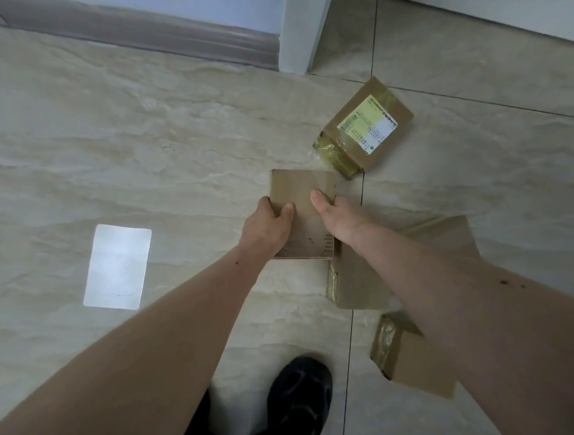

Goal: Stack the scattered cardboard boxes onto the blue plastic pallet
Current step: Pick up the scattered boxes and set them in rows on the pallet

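Cardboard box (300, 214), plain, sits between both hands, whether lifted or on the floor I can't tell. Left hand (267, 228) wraps its left edge, thumb on top; right hand (339, 216) clamps the right edge, fingers hidden underneath. Looks light and stiff, slightly slick. I'd keep opposing side grips. Three more boxes beyond and right of my right fingers. Pallet not in view.

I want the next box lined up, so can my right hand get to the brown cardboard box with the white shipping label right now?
Probably not yet. The right hand is clamped with the left hand on the plain brown cardboard box. The labelled brown cardboard box lies just beyond, nothing blocking it, so freeing that hand should allow it.
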The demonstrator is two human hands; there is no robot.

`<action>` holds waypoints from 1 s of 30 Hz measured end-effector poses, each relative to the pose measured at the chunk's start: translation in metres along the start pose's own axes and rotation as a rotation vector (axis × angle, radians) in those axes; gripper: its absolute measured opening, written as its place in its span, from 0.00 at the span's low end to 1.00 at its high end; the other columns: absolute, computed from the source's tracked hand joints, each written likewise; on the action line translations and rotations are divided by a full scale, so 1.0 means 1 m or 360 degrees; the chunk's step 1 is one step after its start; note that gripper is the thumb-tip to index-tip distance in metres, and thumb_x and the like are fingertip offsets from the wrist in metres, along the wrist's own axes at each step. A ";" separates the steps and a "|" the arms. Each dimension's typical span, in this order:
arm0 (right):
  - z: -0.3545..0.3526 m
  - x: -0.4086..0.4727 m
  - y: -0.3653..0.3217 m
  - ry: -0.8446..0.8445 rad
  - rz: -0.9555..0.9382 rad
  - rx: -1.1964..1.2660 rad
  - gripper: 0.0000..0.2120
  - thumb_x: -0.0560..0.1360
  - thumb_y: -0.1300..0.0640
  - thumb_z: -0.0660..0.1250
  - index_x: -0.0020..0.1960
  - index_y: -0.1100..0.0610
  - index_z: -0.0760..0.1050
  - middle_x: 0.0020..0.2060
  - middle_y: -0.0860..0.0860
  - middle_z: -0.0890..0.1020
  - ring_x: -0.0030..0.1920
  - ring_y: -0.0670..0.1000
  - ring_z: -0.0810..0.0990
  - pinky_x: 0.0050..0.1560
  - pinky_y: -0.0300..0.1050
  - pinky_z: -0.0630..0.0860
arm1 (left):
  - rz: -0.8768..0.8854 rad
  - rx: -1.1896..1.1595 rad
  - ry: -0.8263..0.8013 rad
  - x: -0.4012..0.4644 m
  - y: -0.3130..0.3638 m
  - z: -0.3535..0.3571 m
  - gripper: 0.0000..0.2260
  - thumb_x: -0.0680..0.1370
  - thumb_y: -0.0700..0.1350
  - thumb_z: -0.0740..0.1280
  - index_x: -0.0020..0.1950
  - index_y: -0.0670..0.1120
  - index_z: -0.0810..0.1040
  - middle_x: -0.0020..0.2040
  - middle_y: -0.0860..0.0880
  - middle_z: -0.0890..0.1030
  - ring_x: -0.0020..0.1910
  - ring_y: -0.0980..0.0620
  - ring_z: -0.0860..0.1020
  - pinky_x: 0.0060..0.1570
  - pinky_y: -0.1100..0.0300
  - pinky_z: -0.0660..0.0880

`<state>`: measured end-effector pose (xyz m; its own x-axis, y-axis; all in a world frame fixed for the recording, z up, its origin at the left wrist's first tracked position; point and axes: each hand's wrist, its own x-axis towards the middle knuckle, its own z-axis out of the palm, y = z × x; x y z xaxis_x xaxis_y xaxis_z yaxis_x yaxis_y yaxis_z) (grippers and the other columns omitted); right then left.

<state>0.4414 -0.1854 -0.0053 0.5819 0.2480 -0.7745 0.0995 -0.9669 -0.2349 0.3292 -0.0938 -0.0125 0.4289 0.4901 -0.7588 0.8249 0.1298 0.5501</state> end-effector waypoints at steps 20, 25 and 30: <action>-0.072 -0.194 -0.158 0.0134 -0.0211 0.0522 0.38 0.72 0.28 0.57 0.70 0.55 0.61 0.66 0.53 0.73 0.64 0.58 0.73 0.54 0.50 0.67 | 0.0269 -0.0059 0.0235 -0.157 0.082 -0.199 0.17 0.79 0.58 0.59 0.57 0.46 0.72 0.53 0.49 0.78 0.49 0.48 0.76 0.45 0.57 0.71; -0.049 -0.237 -0.178 0.0085 -0.0340 0.0481 0.37 0.75 0.32 0.56 0.72 0.57 0.56 0.69 0.56 0.70 0.67 0.59 0.71 0.56 0.48 0.66 | 0.0283 -0.0107 0.0351 -0.194 0.056 -0.228 0.16 0.78 0.59 0.60 0.56 0.48 0.73 0.52 0.49 0.78 0.50 0.47 0.77 0.45 0.58 0.71; -0.007 -0.283 -0.189 0.0052 -0.0428 0.0424 0.35 0.76 0.34 0.56 0.70 0.60 0.62 0.67 0.58 0.72 0.66 0.59 0.72 0.61 0.47 0.68 | 0.0220 -0.0168 0.0425 -0.239 0.009 -0.251 0.18 0.77 0.60 0.60 0.58 0.49 0.72 0.53 0.49 0.78 0.51 0.47 0.77 0.46 0.57 0.72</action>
<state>0.2634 -0.0734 0.2626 0.5893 0.4849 -0.6462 0.0415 -0.8170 -0.5752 0.1415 0.0063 0.2610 0.4109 0.7166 -0.5636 0.7167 0.1282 0.6855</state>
